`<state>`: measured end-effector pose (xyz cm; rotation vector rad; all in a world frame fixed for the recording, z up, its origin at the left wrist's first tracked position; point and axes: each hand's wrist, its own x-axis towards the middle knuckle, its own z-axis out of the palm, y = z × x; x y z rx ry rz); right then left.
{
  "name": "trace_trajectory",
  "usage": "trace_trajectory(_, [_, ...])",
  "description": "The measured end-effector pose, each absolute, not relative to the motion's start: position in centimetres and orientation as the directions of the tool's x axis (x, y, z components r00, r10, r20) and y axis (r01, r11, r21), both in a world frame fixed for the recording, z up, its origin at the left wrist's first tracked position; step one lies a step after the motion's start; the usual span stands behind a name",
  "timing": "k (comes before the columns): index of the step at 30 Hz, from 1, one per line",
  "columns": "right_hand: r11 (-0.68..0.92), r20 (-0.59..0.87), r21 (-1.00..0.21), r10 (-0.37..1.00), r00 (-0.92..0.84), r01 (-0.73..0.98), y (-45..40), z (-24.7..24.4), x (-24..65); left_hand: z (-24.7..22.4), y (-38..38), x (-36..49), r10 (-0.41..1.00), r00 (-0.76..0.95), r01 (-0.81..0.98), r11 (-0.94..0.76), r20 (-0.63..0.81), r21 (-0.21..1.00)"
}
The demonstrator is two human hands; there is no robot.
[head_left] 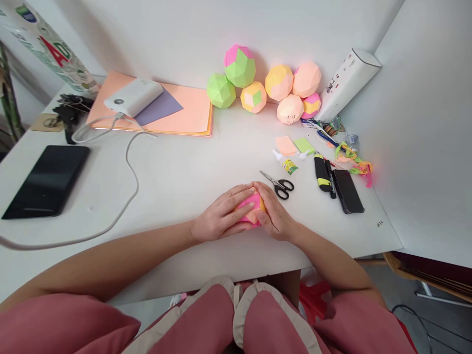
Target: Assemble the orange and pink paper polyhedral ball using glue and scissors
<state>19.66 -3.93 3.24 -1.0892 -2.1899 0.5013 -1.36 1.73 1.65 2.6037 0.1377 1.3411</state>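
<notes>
Between my two hands is a folded paper ball [253,200] in pink, peach and yellow, held just above the front part of the white desk. My left hand [223,212] wraps its left side, fingers lying across the top. From the right, my right hand [276,212] cups the ball, with the thumb pressed on its near face. Much of the ball is hidden by the fingers. Black-handled scissors [280,186] lie just beyond my right hand. Past them are a small glue bottle [288,165], a peach paper piece [286,145] and a green paper piece [304,145].
Finished paper balls [240,67] stand along the back wall. At right lie a cutter [322,173], a marker [331,179], a phone [348,191] and paper scraps [356,160]. Leftward are a tablet [47,181], a power bank [133,97] with a trailing cable, and peach paper sheets [191,110].
</notes>
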Motion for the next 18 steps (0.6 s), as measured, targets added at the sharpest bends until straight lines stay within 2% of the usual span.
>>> trace_trajectory(18, [0.584, 0.368, -0.577, 0.810, -0.456, 0.571, -3.94, 3.39, 19.57, 1.71, 1.51, -1.41, 0.192, 0.587, 0.005, -0.972, 0.786, 0.234])
